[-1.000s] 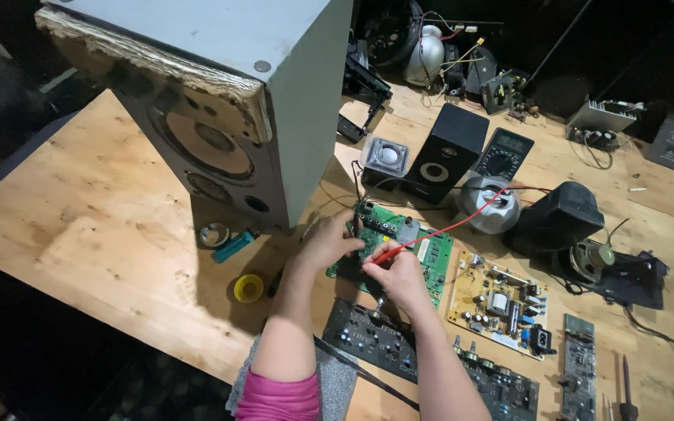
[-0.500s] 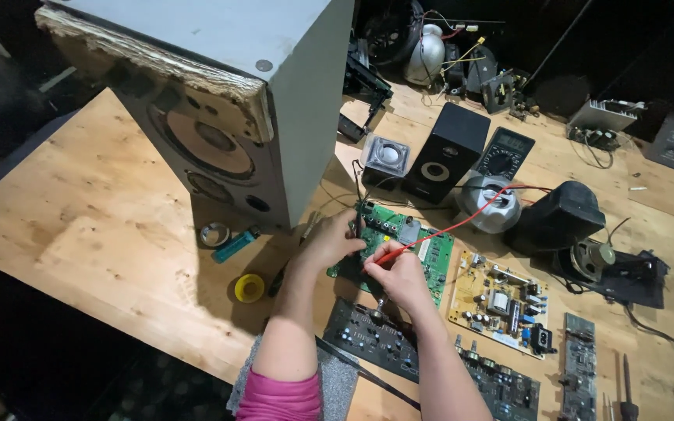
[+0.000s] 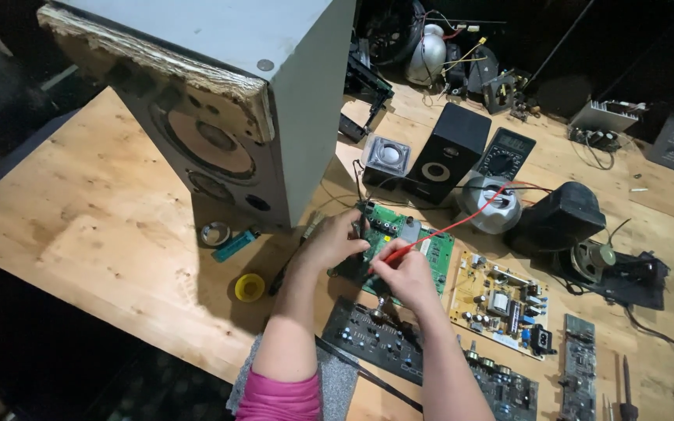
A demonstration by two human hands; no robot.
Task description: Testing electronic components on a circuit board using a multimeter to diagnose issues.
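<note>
My left hand (image 3: 332, 242) pinches a black test probe (image 3: 362, 227) and holds its tip on the green circuit board (image 3: 431, 243) lying on the wooden table (image 3: 87, 226). Just to its right, my right hand (image 3: 405, 273) grips a red test probe (image 3: 396, 251) over the same board. The probe's red lead (image 3: 470, 221) runs up and right toward the black multimeter (image 3: 506, 153). Both hands hide the board's near left part.
A big grey loudspeaker cabinet (image 3: 220, 101) stands at the left. A small black speaker (image 3: 448, 148), a yellowish board (image 3: 501, 300), dark boards (image 3: 376, 335), a yellow solder reel (image 3: 249, 288) and a round metal part (image 3: 488, 204) surround the hands.
Both hands stay on the green board with the probes. They shift only slightly between the frames.
</note>
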